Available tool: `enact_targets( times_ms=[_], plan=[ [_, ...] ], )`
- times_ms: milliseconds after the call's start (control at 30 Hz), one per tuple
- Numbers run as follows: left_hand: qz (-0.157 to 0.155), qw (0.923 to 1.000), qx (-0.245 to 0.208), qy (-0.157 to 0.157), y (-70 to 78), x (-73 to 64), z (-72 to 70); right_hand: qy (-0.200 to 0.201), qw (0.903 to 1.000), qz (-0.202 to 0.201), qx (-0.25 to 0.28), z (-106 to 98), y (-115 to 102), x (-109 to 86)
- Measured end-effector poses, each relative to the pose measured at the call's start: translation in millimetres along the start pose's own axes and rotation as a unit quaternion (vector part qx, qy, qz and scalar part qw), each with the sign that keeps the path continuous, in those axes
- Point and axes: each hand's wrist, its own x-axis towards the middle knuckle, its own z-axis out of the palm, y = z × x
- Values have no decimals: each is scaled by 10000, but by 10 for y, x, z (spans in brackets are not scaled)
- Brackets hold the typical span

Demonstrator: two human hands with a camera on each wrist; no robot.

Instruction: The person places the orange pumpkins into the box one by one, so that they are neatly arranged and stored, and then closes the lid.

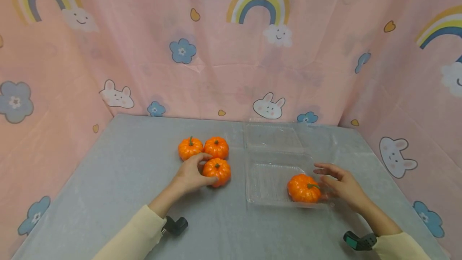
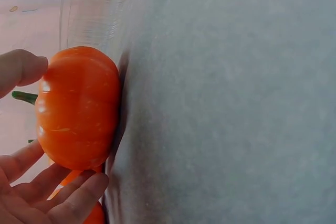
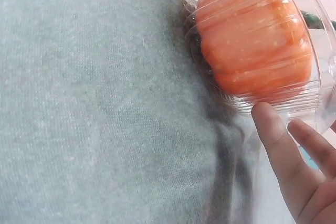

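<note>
My left hand has its thumb and fingers round the sides of a small orange pumpkin, which sits on the table. In the left wrist view this pumpkin shows a green stem, with the thumb at one side and the fingertips at the other. Two more small pumpkins stand just behind, a left one and a right one. A clear plastic box holds another pumpkin in its front right corner. My right hand is at the box's right side, fingers loosely extended, fingertips at its ribbed wall.
The box's clear lid lies folded back behind it. A grey cloth covers the table. Pink printed curtains stand along the back and both sides. Each wrist wears a black device, one left and one right.
</note>
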Motion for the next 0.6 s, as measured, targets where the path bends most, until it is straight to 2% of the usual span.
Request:
enact_targets(
  times_ms=[600],
  plan=[
    [-85, 9998, -174, 10, -21, -16, -7, -17, 9999, -54, 88, -3, -1, -8]
  ],
)
